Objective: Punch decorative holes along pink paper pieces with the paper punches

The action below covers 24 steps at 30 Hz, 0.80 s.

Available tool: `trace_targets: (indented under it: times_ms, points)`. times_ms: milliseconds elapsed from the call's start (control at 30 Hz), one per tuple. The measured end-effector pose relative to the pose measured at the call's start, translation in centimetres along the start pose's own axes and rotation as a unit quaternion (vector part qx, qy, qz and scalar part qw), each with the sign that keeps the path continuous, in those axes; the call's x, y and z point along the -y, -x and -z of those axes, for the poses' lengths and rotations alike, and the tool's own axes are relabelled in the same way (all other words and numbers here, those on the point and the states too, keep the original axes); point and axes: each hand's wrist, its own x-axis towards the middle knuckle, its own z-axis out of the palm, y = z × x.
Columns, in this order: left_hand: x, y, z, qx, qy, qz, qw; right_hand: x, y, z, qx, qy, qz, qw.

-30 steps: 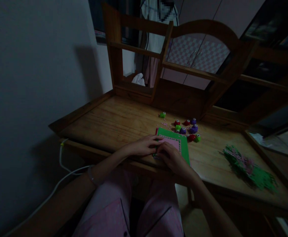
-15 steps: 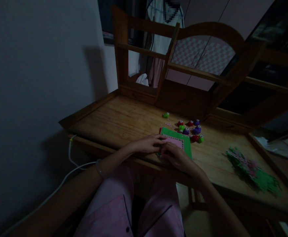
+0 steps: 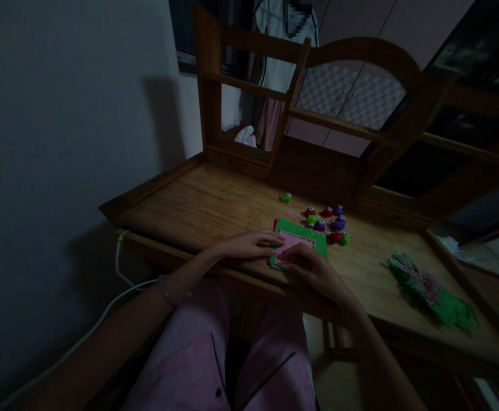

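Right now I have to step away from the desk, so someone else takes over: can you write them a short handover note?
Left hand: flat on the near left edge of the green sheet, fingertips touching the pink sheet.
Right hand: on the near edge of the pink sheet; too dark to tell whether it pinches it.
Things: the pink sheet lies on the green one, at the front of the wooden desk. Small coloured punches cluster just behind the sheets. A pile of green and pink scraps lies to the right.
Done: pink laid over green.
Left: pink sits askew, edges not lined up.
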Motion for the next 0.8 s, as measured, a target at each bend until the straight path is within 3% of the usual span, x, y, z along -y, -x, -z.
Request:
trace_targets:
  times_ms: [167, 367, 533, 667, 800]
  points:
    - [-1.5, 1.4, -1.0, -0.125, -0.003, 0.023, 0.992, 0.0, -0.2, -0.6, -0.017, 0.005, 0.005, 1.0]
    - [-4.1, 1.6, -2.2, -0.152, -0.021, 0.021, 0.988, 0.7, -0.1, -0.4, -0.071, -0.087, -0.053, 0.992]
    - [-7.7, 0.5, -2.6, -0.213, -0.03, 0.019, 0.976, 3.7, 1.3, 0.5, -0.11, -0.209, -0.11, 0.965]
    - [-11.1, 0.1, -3.0, -0.252, -0.01, 0.037, 0.967, 6.6, 2.4, 1.4, -0.133, -0.202, -0.103, 0.965]
    - [-12.8, 0.0, -3.6, -0.284, -0.03, 0.051, 0.957, 8.4, 2.9, 1.5, -0.146, -0.187, -0.078, 0.968]
